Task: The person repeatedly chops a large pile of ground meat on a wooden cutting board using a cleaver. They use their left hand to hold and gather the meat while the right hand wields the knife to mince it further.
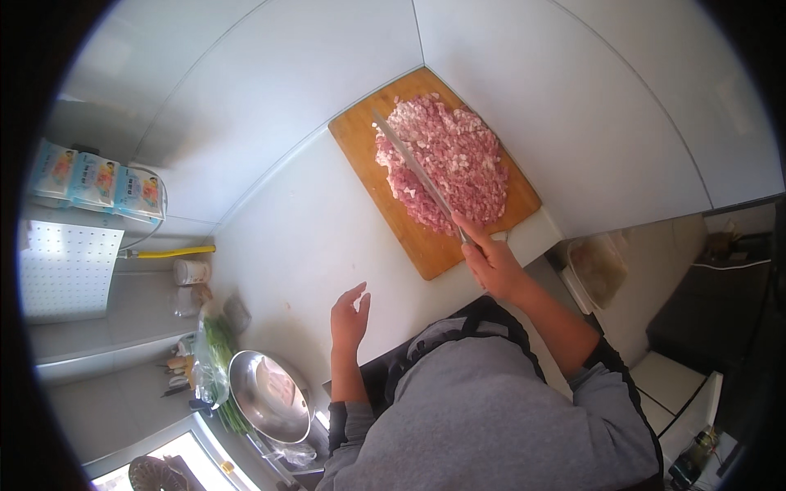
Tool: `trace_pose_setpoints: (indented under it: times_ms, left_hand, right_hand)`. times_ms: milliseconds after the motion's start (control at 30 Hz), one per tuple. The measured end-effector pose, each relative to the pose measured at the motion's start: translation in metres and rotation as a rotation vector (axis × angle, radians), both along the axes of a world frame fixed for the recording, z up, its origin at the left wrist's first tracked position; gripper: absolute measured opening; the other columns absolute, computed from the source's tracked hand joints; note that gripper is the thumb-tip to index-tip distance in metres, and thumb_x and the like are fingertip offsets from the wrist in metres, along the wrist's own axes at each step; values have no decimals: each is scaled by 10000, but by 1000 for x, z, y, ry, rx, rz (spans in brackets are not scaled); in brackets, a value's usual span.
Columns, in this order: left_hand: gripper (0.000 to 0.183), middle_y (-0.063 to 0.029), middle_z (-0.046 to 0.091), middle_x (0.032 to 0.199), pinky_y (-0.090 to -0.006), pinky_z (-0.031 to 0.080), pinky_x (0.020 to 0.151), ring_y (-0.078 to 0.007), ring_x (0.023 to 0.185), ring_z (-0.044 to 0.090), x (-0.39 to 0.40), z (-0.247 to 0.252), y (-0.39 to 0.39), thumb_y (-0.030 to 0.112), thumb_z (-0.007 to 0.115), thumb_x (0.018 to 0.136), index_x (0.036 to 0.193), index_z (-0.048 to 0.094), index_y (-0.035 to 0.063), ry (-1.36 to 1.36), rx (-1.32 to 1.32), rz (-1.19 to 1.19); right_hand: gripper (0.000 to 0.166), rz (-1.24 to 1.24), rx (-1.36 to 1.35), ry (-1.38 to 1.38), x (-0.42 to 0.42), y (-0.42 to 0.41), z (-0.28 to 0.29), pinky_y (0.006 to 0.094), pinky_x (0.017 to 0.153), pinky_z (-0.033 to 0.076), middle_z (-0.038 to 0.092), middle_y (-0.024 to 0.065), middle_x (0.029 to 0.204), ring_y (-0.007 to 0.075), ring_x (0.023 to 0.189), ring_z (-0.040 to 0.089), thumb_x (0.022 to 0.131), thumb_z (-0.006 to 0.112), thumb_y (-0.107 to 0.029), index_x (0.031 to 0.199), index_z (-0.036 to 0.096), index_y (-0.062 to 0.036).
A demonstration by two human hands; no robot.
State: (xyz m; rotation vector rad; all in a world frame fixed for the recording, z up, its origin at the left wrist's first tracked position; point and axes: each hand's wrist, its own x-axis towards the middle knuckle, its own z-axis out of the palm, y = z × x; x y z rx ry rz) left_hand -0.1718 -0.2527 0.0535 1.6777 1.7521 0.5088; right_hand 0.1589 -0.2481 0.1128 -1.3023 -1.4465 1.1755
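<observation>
Finely chopped pink and white raw meat [454, 153] is heaped over most of a wooden cutting board [350, 132] in the counter's corner. My right hand [491, 261] grips the handle of a kitchen knife [417, 166]. Its long blade lies slantwise over the left side of the meat, with the tip near the board's upper left part; whether it touches the meat I cannot tell. My left hand [350, 316] is held over or near the white counter, away from the board, with nothing in it and its fingers apart.
On the left stand a steel bowl [245, 393] with a piece of meat inside and green onions [220, 344] in a plastic bag. Packets [95, 179] hang on the wall above a yellow hose [175, 251] and a white jar [191, 272]. A plastic container [595, 270] is at the right.
</observation>
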Motion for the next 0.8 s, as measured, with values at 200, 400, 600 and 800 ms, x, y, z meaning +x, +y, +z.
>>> trace_pose_setpoints:
  times_ms: [200, 400, 600, 800]
  left_hand:
    - [283, -136, 720, 1145, -335, 526, 829, -241, 1031, 685, 6, -5, 3, 198, 673, 937, 1194, 714, 88, -54, -11, -18]
    - [273, -142, 720, 1137, -340, 527, 861, -242, 1040, 689, -2, -5, 8, 187, 671, 935, 1187, 717, 91, -31, -23, 28]
    - [277, -138, 723, 1129, -332, 525, 824, -234, 1033, 693, -3, -12, 6, 193, 667, 938, 1193, 716, 95, -9, -4, -16]
    - [279, -135, 728, 1119, -320, 526, 810, -221, 1017, 697, -12, -11, 5, 189, 673, 934, 1192, 717, 95, -40, 13, 36]
  right_hand:
    - [531, -38, -173, -86, -1, -8, -66, 241, 620, 421, 455, -1, 689, 78, 606, 420, 1035, 458, -112, 1552, 362, -184]
    - [505, -17, -16, -14, -4, -3, 11, 287, 788, 487, 662, 144, 1253, 140, 771, 575, 1030, 489, -139, 1524, 403, -188]
    - [526, -45, -4, -133, -5, -4, -83, 282, 616, 476, 497, -1, 682, 93, 574, 472, 1041, 451, -134, 1556, 350, -171]
    - [519, 0, -135, 13, -11, 8, 5, 282, 752, 480, 674, 133, 966, 124, 717, 546, 1032, 492, -156, 1538, 383, -194]
